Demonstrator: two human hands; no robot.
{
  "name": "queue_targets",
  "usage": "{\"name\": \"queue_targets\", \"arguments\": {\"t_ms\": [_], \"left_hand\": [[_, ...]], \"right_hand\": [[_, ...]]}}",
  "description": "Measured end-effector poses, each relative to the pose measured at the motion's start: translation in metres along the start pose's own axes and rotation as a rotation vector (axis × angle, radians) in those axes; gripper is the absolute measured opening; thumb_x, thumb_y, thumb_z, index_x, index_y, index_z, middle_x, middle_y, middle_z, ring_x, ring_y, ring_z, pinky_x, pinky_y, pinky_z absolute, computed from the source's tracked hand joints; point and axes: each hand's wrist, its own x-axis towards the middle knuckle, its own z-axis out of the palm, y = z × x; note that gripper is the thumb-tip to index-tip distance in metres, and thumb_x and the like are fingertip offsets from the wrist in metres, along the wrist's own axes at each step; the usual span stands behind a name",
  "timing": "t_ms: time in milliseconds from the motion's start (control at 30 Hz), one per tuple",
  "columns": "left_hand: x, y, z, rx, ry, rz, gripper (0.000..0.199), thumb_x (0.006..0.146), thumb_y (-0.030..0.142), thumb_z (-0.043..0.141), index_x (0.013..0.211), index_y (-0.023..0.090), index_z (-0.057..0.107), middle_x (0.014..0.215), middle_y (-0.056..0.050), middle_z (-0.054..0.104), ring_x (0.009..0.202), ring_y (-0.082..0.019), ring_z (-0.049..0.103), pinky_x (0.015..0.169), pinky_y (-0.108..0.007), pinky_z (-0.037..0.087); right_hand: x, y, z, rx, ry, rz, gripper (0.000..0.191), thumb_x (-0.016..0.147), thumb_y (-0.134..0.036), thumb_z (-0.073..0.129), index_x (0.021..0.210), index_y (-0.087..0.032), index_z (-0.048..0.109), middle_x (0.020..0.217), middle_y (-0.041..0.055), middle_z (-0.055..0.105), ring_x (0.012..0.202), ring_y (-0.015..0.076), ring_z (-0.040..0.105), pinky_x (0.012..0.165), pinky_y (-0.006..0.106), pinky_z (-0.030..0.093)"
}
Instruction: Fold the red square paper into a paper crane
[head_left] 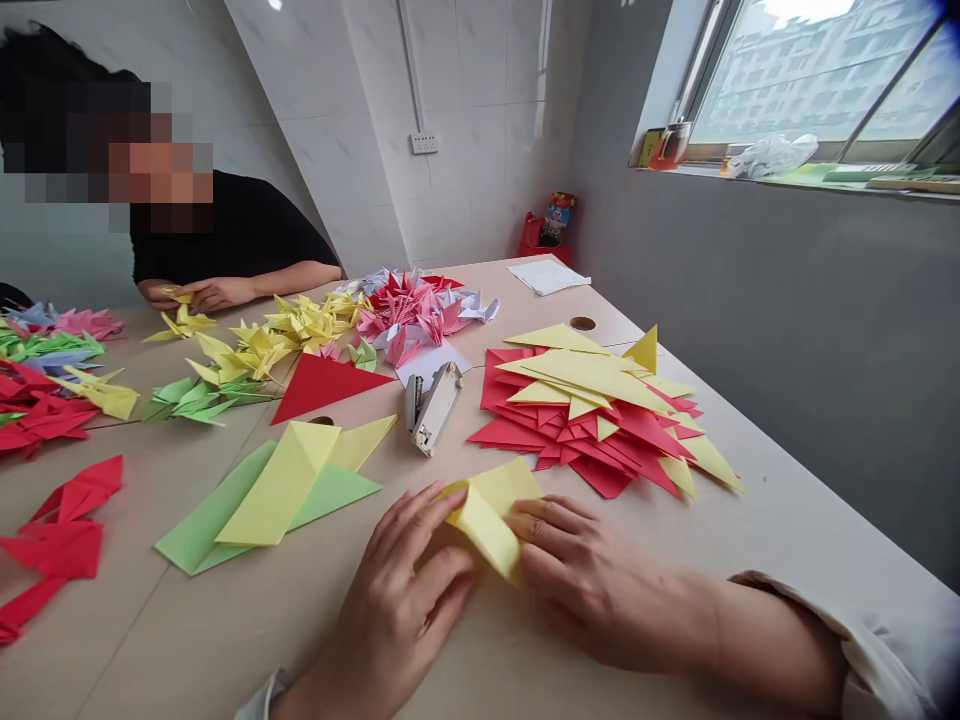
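Observation:
Between my two hands, low over the near part of the table, is a sheet of yellow paper (487, 525), partly folded, with one flap curling up. My left hand (409, 580) grips its left edge between thumb and fingers. On the right side, my right hand (600, 580) has its fingers bent over the paper's edge; its thumb is hidden. Just beyond lies a pile of red and yellow folded papers (540, 425). A stapler (435, 410) stands a little farther off. Left of my hands are green and yellow folded sheets (274, 490).
A co-worker in a black top (232, 220) sits across the table, fingers on a small yellow paper piece (178, 296). Folded paper cranes in yellow (300, 325), pink (412, 310) and red (45, 400) lie in heaps. A white sheet (547, 275) rests near the far edge.

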Motion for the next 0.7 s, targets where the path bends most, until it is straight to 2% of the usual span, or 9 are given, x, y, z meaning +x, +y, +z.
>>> {"name": "queue_targets", "arguments": {"t_ms": [67,133,200,267,367,433,500,600,700], "left_hand": [[-0.003,0.003,-0.005,0.014,-0.010,0.011,0.019,0.082,0.003,0.056,0.086,0.021,0.061,0.144,-0.008,0.042,0.136,-0.031,0.035,0.110,-0.050,0.035],[-0.008,0.004,-0.009,-0.005,0.028,0.000,0.016,0.080,0.004,0.059,0.082,0.020,0.056,0.145,-0.009,0.040,0.136,-0.031,0.035,0.109,-0.049,0.036],[-0.016,0.003,-0.011,-0.074,0.084,-0.028,0.018,0.079,0.006,0.060,0.085,0.020,0.052,0.146,-0.010,0.038,0.134,-0.029,0.038,0.107,-0.044,0.041],[-0.021,0.000,-0.012,-0.118,0.104,-0.047,0.026,0.079,0.005,0.059,0.098,0.021,0.052,0.149,-0.010,0.033,0.134,-0.027,0.039,0.103,-0.041,0.046],[-0.022,-0.004,-0.015,-0.041,-0.055,0.000,0.049,0.080,-0.002,0.049,0.121,0.024,0.052,0.149,-0.008,0.036,0.137,-0.027,0.035,0.104,-0.044,0.045],[-0.021,-0.003,-0.017,0.001,-0.232,0.084,0.053,0.078,-0.003,0.045,0.122,0.023,0.055,0.142,-0.006,0.049,0.136,-0.025,0.038,0.105,-0.042,0.044],[-0.021,0.001,-0.018,-0.007,-0.371,0.135,0.055,0.073,-0.001,0.046,0.122,0.022,0.056,0.140,-0.006,0.053,0.134,-0.025,0.041,0.103,-0.039,0.047],[-0.025,0.007,-0.017,-0.009,-0.422,0.070,0.052,0.072,0.001,0.050,0.120,0.021,0.057,0.150,-0.009,0.039,0.138,-0.030,0.035,0.103,-0.045,0.047],[-0.026,0.010,-0.016,-0.020,-0.409,0.006,0.029,0.081,0.007,0.053,0.106,0.021,0.060,0.152,-0.009,0.035,0.140,-0.029,0.031,0.105,-0.048,0.044]], "right_hand": [[-0.001,0.001,-0.001,0.058,-0.041,-0.041,0.015,0.082,-0.009,0.047,0.091,-0.017,0.055,0.114,0.0123,0.062,0.102,0.0234,0.054,0.089,0.036,0.043],[-0.003,0.003,-0.003,0.085,-0.074,-0.062,0.019,0.085,-0.009,0.044,0.097,-0.017,0.056,0.121,0.0130,0.059,0.109,0.0236,0.053,0.092,0.036,0.042],[-0.005,0.003,-0.005,0.099,-0.099,-0.074,0.025,0.086,-0.011,0.045,0.106,-0.018,0.056,0.124,0.0128,0.059,0.112,0.0243,0.051,0.094,0.038,0.040],[-0.007,0.002,-0.007,0.120,-0.134,-0.098,0.035,0.084,-0.014,0.050,0.118,-0.019,0.054,0.126,0.0119,0.058,0.114,0.0260,0.049,0.096,0.042,0.038],[-0.007,0.001,-0.009,0.151,-0.186,-0.138,0.048,0.081,-0.021,0.055,0.129,-0.021,0.050,0.132,0.0100,0.054,0.112,0.0278,0.049,0.097,0.047,0.035],[-0.006,0.003,-0.010,0.157,-0.197,-0.144,0.053,0.080,-0.023,0.057,0.132,-0.020,0.048,0.136,0.0099,0.051,0.111,0.0287,0.049,0.097,0.050,0.035],[-0.005,0.007,-0.011,0.171,-0.194,-0.153,0.052,0.079,-0.021,0.057,0.130,-0.018,0.050,0.137,0.0110,0.051,0.112,0.0286,0.049,0.097,0.048,0.036],[-0.002,0.020,-0.016,0.281,-0.194,-0.216,0.041,0.078,-0.014,0.055,0.119,-0.016,0.058,0.128,0.0120,0.058,0.110,0.0246,0.053,0.096,0.041,0.040],[0.003,0.034,-0.021,0.449,-0.209,-0.247,0.032,0.080,-0.008,0.051,0.108,-0.016,0.062,0.107,0.0102,0.067,0.106,0.0196,0.058,0.095,0.033,0.043]]}}
